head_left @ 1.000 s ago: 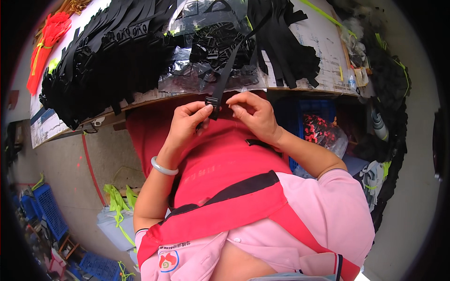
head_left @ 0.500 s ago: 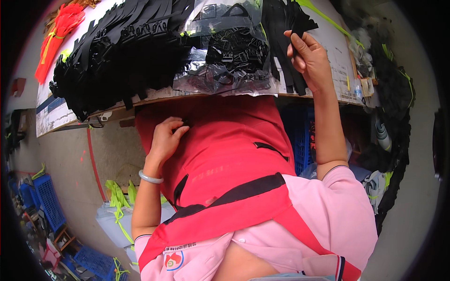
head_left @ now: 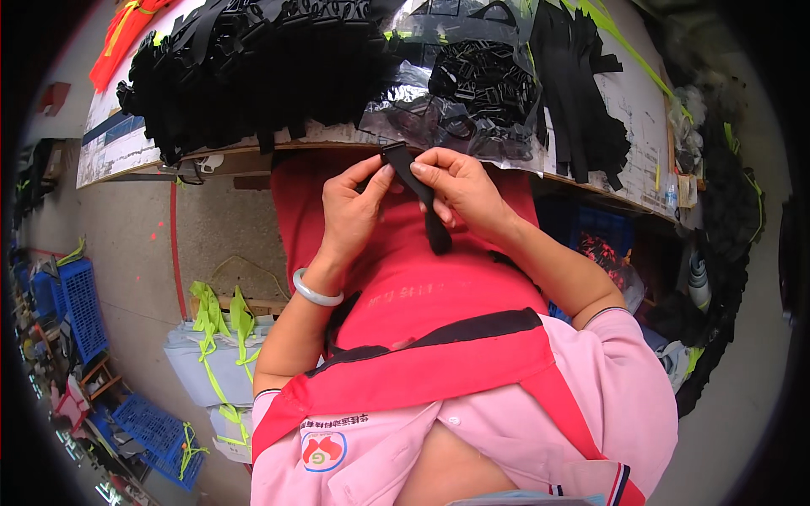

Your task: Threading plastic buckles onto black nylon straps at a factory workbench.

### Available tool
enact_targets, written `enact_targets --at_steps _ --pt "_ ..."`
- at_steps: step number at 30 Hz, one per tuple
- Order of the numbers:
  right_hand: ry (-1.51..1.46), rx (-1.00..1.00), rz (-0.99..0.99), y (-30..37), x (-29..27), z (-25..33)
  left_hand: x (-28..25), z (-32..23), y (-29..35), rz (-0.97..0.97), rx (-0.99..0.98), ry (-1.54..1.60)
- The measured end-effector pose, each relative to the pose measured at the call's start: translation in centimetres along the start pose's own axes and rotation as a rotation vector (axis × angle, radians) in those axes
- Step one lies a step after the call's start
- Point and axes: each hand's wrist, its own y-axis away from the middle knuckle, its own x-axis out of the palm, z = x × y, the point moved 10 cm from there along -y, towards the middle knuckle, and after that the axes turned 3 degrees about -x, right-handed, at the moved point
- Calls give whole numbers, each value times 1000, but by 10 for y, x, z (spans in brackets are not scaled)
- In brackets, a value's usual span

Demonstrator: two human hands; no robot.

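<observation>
A black strap (head_left: 427, 199) is pinched near its buckle (head_left: 393, 150) by the closed left fingers (head_left: 381, 179) and lower by the closed right fingers (head_left: 432, 175). Beyond them, strap bundles (head_left: 253, 93) and bagged buckles (head_left: 481, 84) are spread across the desk (head_left: 645, 114); far left, blue crates (head_left: 82, 305) are seen.

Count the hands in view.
2: the left hand near the upper end of the strap, the right hand beside it, pinching the strap too. No others show.
</observation>
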Motion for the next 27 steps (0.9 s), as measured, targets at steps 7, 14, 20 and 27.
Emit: enact_targets --at_steps 7,14,20,27 --pt "-103 -163 -39 -3 5 8 -1 -25 8 -93 556 -274" --pt "82 -192 33 -4 3 15 -15 15 2 -48 -182 124" --pt "149 -821 -21 43 0 127 -33 3 -8 -126 -68 -105" --pt "225 -702 -241 45 -35 171 -52 0 -3 -204 -51 -31"
